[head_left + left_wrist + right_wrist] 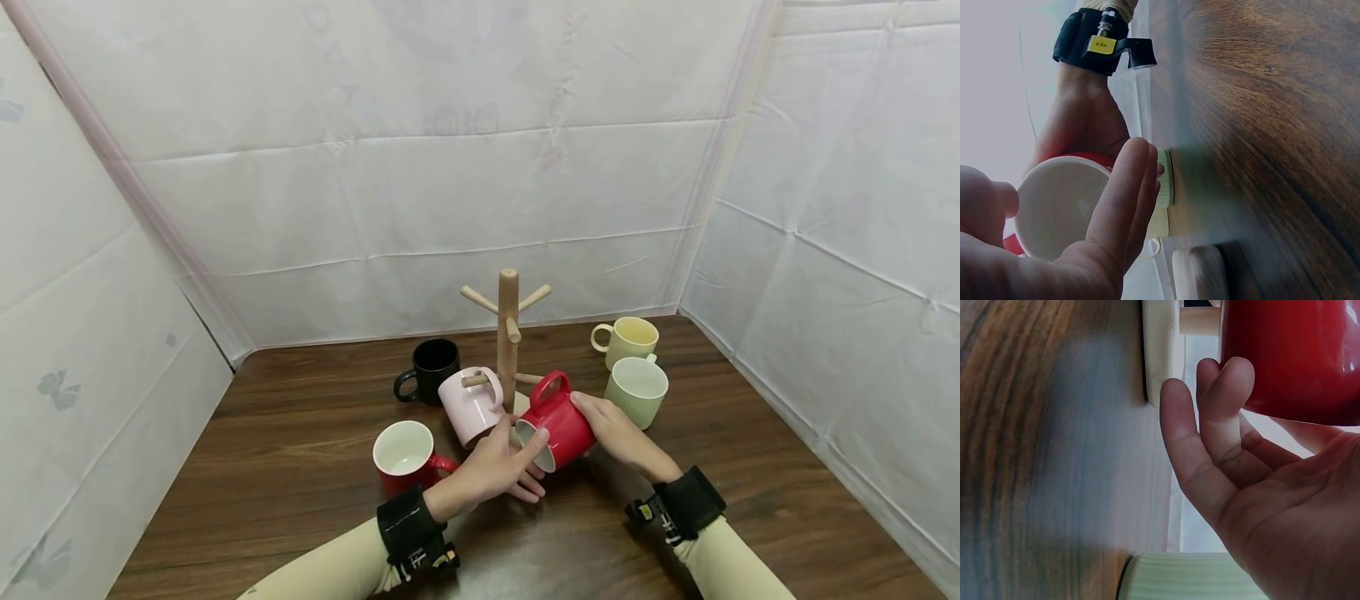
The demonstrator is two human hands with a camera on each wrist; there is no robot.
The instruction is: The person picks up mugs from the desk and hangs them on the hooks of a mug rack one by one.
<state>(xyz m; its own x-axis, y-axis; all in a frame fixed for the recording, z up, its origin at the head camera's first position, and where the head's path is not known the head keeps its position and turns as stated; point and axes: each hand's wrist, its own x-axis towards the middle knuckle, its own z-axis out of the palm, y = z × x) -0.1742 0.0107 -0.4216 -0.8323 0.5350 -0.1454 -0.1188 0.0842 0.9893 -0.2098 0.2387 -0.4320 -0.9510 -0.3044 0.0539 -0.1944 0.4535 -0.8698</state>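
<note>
A glossy red ceramic mug with a white inside (572,432) is held up off the dark brown wood-grain table (300,442), just in front of the pale wooden mug tree with round pegs (507,342). It lies tilted on its side, its mouth facing the left hand and its looped red handle pointing up.

The right hand (621,432) grasps this mug from the base end, thumb along the upper side; in its wrist view the fingers are partly bent near the red wall. The left hand (487,468) is at the mouth with its fingers spread nearly straight across the front of the opening and the thumb apart from them, near the rim; whether it bears any of the weight I cannot tell.

A glossy pale pink mug (467,408) hangs tilted on a lower peg, which passes through its handle. A second red mug with a white inside (397,482) stands upright beside the left wrist, a black mug (444,385) behind the pink one, and a light green mug (633,404) and a pale yellow mug (621,354) beyond the right hand
</note>
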